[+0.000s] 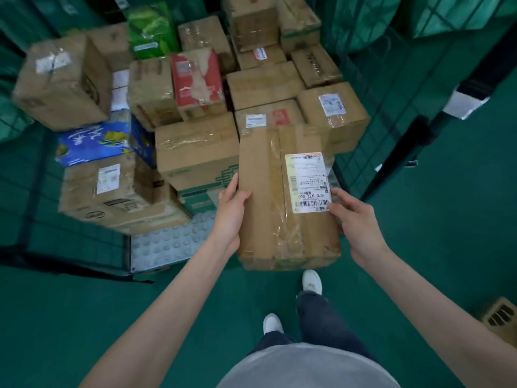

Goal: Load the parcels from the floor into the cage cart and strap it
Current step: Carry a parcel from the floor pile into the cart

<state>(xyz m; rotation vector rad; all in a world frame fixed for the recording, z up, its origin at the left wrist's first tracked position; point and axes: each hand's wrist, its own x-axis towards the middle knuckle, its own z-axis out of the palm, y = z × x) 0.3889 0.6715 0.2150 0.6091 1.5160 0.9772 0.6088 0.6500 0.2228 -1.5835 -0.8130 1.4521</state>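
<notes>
Green floor (pixel 447 219) underfoot; white shoes (pixel 312 281) and dark trousers (pixel 316 317) below a grey shirt (pixel 307 368); green mesh partition (pixel 372 107) at right.

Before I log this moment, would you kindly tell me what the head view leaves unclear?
- Underside of the held parcel: hidden by its own body; left hand and right hand fingers wrap beneath.
- Brown box: cut off by the right edge.
- Label on the upper-left box: blurred, unreadable.
- Lower parcels in the cage cart: covered by those on top.
</notes>
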